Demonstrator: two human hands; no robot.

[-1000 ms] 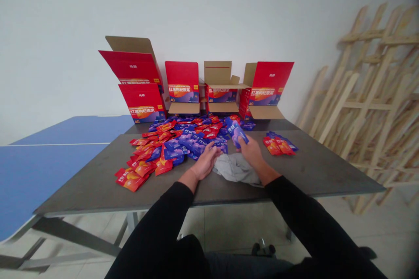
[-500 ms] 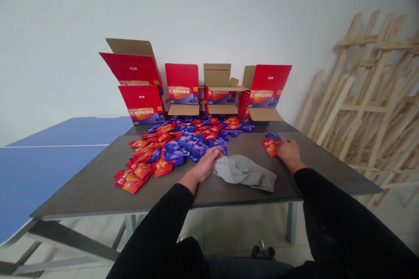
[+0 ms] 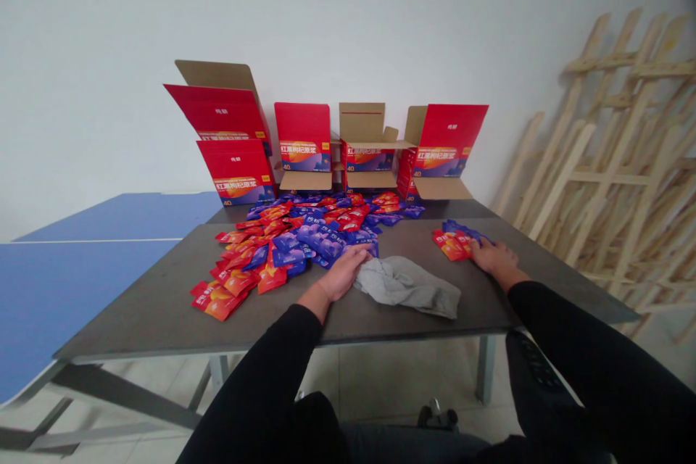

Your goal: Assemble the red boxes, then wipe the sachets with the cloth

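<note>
My left hand [image 3: 344, 274] rests on the table at the left end of a crumpled grey cloth [image 3: 407, 286], its fingers closed on the cloth's edge beside the sachet pile. To the right, my right hand [image 3: 494, 258] lies palm down, fingers stretched out, touching the right edge of a small group of sachets. Red sachets [image 3: 452, 246] lie at the front of that group, with blue-purple sachets [image 3: 461, 228] behind them. A large mixed pile holds red sachets [image 3: 218, 300] and blue-purple sachets [image 3: 320, 234] on the table's left and middle.
Several red printed cartons stand along the back of the dark table [image 3: 163, 319], including a left carton [image 3: 239, 172], a middle carton [image 3: 304, 148] and a right carton [image 3: 443, 152] with raised flaps. A blue table-tennis table [image 3: 98, 261] adjoins at left. Wooden easels [image 3: 603, 159] lean at right.
My right hand has shifted right and its fingers have loosened, leaving more of the small sachet group in sight. My left hand and the grey cloth stay in place.
</note>
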